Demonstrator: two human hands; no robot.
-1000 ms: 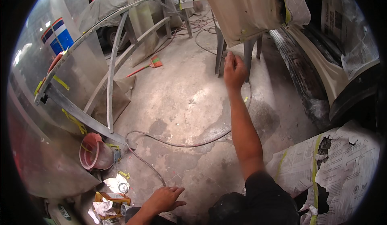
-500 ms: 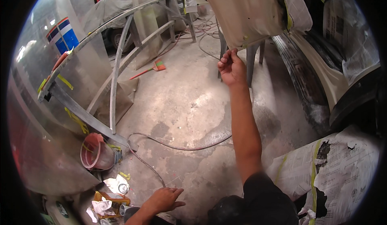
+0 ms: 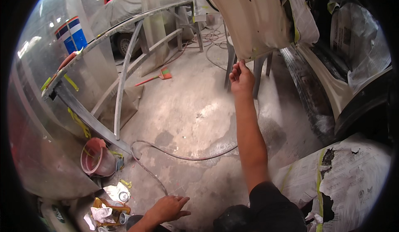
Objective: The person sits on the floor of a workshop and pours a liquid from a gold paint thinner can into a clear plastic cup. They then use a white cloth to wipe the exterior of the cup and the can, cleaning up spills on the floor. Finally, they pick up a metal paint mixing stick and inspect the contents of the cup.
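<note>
My right hand point(image 3: 242, 77) is stretched forward, its thumb and fingers pinched together at the lower corner of a beige car door point(image 3: 259, 22). Small yellow-green tape remnants show along that door's bottom edge. Whether a scrap of tape is also between the fingertips is too small to tell. Low at the front, my left hand point(image 3: 168, 209) hangs above the floor with its fingers stretched out and holds nothing. A dark hose point(image 3: 189, 157) curves over the concrete and passes out of sight by the left hand.
On the left stands a grey metal frame point(image 3: 121, 82) before plastic sheeting. A reddish bucket point(image 3: 99, 159) and a box of crumpled paper point(image 3: 110, 211) sit below it. An orange-green brush point(image 3: 165, 73) lies on the floor. Paper-masked bodywork point(image 3: 353, 178) is at right; stool legs point(image 3: 258, 72) stand under the door.
The view has shifted slightly, so the door and my right hand appear a little lower. My right hand keeps its pinch at the door's corner; the left stays spread.
</note>
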